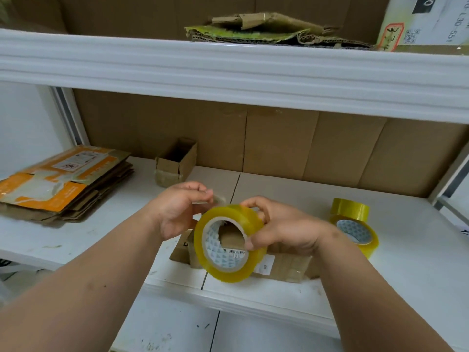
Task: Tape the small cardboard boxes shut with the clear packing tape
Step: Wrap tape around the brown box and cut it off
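a: status?

b: i see the right hand (281, 228) curled round the tape roll (229, 242), thumb on the near rim, fingers over the top, roll held up on edge above the small cardboard box (284, 262) at the front of the white shelf (406, 262). my read: it sits there so the strip drops straight onto the seam.

a: left?

b: left hand (177, 209) pinches the loose tape end (219, 199) between thumb and fingertips, just beside the roll. looks like peeling the start, nothing laid on the box yet.

a: box closed?

b: mostly hidden behind roll and hands. can't tell if the flaps are flat. white label shows on top.

a: anything else?

b: open small box (176, 162) at the back wall, likely next. spare rolls (354, 224) to the right, stacked. flattened cartons (63, 181) left, well apart.
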Demonstrator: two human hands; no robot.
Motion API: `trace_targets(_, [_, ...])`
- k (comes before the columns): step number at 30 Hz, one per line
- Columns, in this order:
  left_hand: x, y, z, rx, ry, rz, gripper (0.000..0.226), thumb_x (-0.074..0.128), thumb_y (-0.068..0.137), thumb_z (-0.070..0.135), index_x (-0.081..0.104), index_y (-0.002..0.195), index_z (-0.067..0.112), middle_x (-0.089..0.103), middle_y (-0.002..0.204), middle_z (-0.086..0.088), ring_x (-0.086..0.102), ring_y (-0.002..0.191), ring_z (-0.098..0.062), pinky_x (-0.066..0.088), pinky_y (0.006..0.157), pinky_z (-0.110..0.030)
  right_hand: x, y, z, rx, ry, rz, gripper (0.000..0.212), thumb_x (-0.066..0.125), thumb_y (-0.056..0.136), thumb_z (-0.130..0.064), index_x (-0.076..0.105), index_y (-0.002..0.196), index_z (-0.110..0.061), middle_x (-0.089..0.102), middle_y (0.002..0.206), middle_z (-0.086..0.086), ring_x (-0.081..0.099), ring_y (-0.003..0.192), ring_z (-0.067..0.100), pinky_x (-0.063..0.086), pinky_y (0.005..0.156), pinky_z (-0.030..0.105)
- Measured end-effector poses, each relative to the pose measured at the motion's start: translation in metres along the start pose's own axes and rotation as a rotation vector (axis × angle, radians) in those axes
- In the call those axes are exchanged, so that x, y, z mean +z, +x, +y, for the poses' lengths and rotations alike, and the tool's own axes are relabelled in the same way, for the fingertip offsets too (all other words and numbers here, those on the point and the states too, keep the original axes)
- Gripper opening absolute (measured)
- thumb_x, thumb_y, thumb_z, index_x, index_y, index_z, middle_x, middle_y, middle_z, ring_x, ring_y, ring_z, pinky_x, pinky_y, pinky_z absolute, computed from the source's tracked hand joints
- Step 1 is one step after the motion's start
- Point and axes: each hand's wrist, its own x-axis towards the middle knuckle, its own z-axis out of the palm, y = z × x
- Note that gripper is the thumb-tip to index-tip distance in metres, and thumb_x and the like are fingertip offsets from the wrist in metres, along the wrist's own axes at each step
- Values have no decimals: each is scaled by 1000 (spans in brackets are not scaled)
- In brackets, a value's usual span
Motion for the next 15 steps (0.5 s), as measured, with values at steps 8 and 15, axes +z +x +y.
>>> trace_targets(8, [0,0,-1,-90,-62,15,29,51,99,13,59,72,19,70,90,-2,66,107,-37,34,99,-60,-38,-6,-29,-283,141,208,70,81,56,-17,57,121,-21,69,100,13,67,88,22,52,76,29])
trace_targets(15, [9,4,-10,-105,1,135,20,46,104,18,50,84,16,64,105,-13,64,109,-40,42,104,-57,-38,14,-9,-93,3,202,70,78,61,-55,66,118,-16,73,111,10,69,106,26,51,101,46])
